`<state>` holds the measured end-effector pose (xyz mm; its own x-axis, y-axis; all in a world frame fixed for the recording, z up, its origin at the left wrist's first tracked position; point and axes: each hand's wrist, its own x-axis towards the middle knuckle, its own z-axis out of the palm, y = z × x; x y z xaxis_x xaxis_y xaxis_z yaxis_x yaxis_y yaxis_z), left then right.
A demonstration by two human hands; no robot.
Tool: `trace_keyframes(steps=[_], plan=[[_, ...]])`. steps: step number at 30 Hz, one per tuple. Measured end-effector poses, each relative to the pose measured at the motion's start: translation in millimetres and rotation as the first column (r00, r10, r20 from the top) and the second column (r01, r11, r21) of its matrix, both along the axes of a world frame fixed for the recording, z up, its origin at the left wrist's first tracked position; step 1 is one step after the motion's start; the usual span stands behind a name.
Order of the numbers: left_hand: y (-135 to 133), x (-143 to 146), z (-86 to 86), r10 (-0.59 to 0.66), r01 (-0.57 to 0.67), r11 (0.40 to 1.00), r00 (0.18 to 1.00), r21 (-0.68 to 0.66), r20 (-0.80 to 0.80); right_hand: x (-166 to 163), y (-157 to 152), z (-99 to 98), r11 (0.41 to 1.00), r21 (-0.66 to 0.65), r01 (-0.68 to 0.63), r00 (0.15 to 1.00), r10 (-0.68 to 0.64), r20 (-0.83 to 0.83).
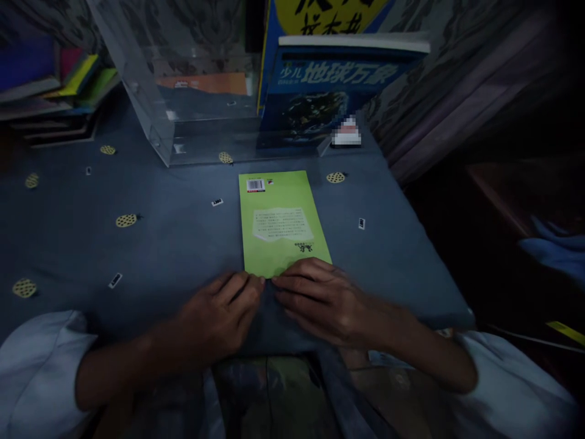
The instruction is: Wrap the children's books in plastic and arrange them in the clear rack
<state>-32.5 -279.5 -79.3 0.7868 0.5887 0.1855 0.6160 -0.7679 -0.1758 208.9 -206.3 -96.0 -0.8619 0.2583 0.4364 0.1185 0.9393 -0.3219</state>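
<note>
Step in hand, my read: both hands steadying or lining up the green paperback (278,198) along its near edge. Book is shut, flat on the worktop (178,250), barcode side up, barcode at the far left corner, just near of the rack.

Left hand (222,314): fingers curled together, tips at the book's near edge, left part. Right hand (326,299): fingers close together, bent over the near edge toward the near right corner. Thumbs hidden, so can't tell if either has a real pinch or just rests there.

Next move, if the book is to be lifted or opened: needs a fingertip under the cover edge, other hand pressing so it doesn't slide on the cloth.

Containers: transparent book rack (150,116) at the far side. Inside, right: blue children's encyclopedia (292,97) facing near, yellow-and-blue book (338,15) behind it. Left part: an orange printed item (205,82) seen through the plastic; can't tell what. Separate stack of books (41,79) far left, outside the rack.
</note>
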Motion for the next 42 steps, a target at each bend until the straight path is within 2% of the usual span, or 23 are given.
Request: trace_keyframes(steps=[7,12,19,27,31,37,42], plan=[[2,-9,-1.8,0.068,-0.068,0.998,0.994,0.002,0.087,-20,10,14.1,0.999,-0.034,-0.026,0.993,0.03,0.114],[9,-11,-4.5,0.106,-0.11,0.994,0.984,0.018,0.144,-31,27,16.0,0.998,-0.041,-0.05,0.987,0.056,0.147],[24,-16,-4.8,0.173,-0.173,0.985,0.98,-0.001,0.095,-45,54,16.5,0.994,-0.102,-0.043,0.981,0.061,0.184],[56,-21,-10.5,0.22,-0.206,0.973,0.965,-0.102,0.143,-57,100,1.7,0.993,-0.114,-0.036,0.993,0.048,0.103],[76,-21,-11.5,0.264,-0.233,0.958,0.946,-0.169,0.19,-59,125,-6.3,0.993,-0.115,0.025,0.995,-0.014,0.097],[115,-23,-15.9,0.291,-0.266,0.954,0.931,-0.139,0.222,-49,152,-13.5,0.982,-0.13,0.135,0.989,-0.125,0.08],[140,-26,-23.2,0.318,-0.295,0.947,0.913,-0.124,0.255,-26,160,-19.2,0.967,-0.16,0.2,0.979,-0.192,0.068]])
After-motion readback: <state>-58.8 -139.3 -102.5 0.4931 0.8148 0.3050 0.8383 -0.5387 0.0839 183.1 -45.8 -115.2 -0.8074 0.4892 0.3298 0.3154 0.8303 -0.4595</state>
